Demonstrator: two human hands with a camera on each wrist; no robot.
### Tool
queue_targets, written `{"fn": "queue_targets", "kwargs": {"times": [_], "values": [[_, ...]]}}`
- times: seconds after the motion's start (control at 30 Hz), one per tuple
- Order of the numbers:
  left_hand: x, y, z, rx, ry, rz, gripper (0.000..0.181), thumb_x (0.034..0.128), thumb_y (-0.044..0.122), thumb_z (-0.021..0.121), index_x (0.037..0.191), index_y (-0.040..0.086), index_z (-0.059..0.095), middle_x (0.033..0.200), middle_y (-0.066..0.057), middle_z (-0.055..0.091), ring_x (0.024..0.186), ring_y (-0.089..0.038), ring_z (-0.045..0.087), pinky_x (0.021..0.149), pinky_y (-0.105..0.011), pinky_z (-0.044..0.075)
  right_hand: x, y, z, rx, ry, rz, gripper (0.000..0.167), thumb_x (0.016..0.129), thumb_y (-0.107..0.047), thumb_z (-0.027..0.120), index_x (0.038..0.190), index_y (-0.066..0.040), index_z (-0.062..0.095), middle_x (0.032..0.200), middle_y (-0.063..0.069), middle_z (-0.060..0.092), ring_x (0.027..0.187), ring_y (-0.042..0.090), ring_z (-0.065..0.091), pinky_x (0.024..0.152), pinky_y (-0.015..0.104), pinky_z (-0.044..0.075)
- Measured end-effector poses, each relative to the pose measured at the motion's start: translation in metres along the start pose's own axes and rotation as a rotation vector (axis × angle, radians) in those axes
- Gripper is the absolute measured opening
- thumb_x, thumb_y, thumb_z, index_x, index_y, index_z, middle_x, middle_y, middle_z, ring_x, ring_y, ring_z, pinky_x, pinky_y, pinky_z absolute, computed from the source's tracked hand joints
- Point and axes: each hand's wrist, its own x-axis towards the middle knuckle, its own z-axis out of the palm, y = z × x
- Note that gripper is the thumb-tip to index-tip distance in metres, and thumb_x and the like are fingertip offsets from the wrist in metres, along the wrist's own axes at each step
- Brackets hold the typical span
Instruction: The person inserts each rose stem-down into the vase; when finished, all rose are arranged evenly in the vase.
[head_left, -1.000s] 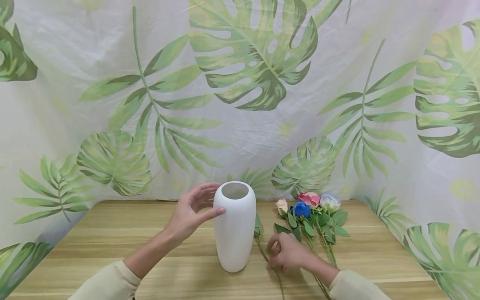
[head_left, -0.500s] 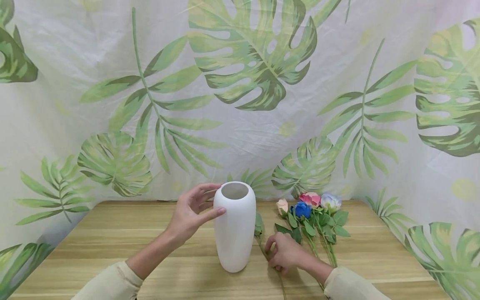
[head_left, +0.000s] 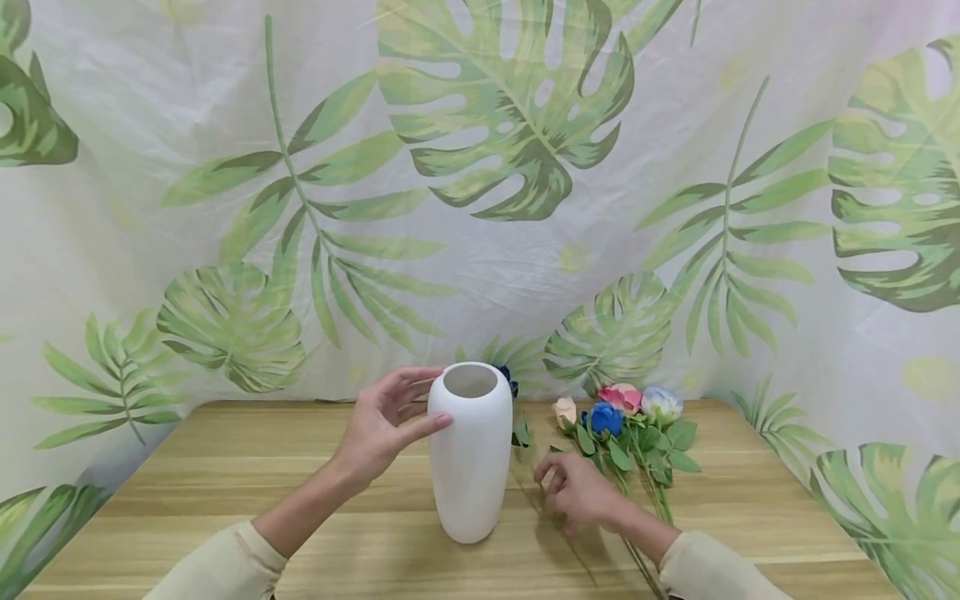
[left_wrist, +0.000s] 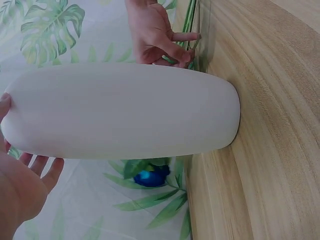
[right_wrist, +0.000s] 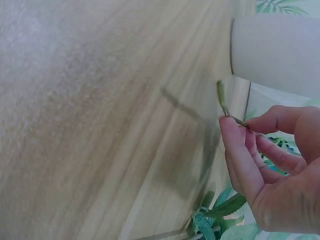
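A white vase (head_left: 471, 475) stands upright on the table. My left hand (head_left: 375, 429) holds its upper left side, the thumb on the front and the fingers round the back; the left wrist view shows this hand (left_wrist: 25, 190) at the vase's top. To the right of the vase, my right hand (head_left: 581, 496) pinches a thin green stem (right_wrist: 222, 97) between thumb and fingertips, the stem's end raised off the table. A dark blue flower (head_left: 512, 382) shows behind the vase's rim, partly hidden; the left wrist view also shows the blue flower (left_wrist: 152, 176).
On the wooden table (head_left: 247, 475), right of the right hand, lie several stemmed flowers: a peach one (head_left: 565, 411), a blue one (head_left: 603, 419), a pink one (head_left: 621, 397) and a pale lilac one (head_left: 662, 404). A leaf-print cloth (head_left: 495, 275) hangs behind the table.
My right hand has risen slightly with the stem, whose lower end has swung right. The dark blue flower has come into view behind the vase. My left hand and the vase have barely moved.
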Motion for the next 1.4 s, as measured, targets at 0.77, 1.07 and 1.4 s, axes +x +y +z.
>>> {"fn": "queue_targets", "kwargs": {"times": [0.77,1.07,1.4], "values": [[-0.001,-0.001,0.000,-0.007,0.001,0.008,0.050,0.0825,-0.012,0.080,0.128,-0.012,0.059,0.135,-0.031,0.061,0.121,-0.018,0.067,0.097,-0.034,0.061,0.000,-0.029,-0.017,0.196,0.297,-0.225,0.051,0.090,0.016,0.068,0.139,0.003,0.057,0.094,0.015,0.071,0.081,0.022,0.071,0.054,0.041,0.065],[0.000,0.000,0.000,-0.014,-0.001,-0.001,0.051,0.0818,-0.012,0.080,0.128,-0.013,0.058,0.137,-0.032,0.059,0.122,-0.021,0.066,0.098,-0.033,0.060,-0.004,-0.041,-0.023,0.321,0.389,-0.282,0.058,0.091,0.014,0.070,0.146,0.000,0.056,0.102,0.025,0.070,0.085,0.016,0.072,0.061,0.042,0.067],[0.000,-0.001,0.000,-0.026,-0.007,0.011,0.050,0.0815,-0.013,0.080,0.126,-0.014,0.058,0.136,-0.025,0.063,0.122,-0.019,0.066,0.097,-0.033,0.061,-0.003,-0.048,-0.026,0.470,0.438,-0.427,0.072,0.091,0.017,0.068,0.156,-0.004,0.044,0.096,0.009,0.070,0.087,0.019,0.071,0.065,0.044,0.067]]}}
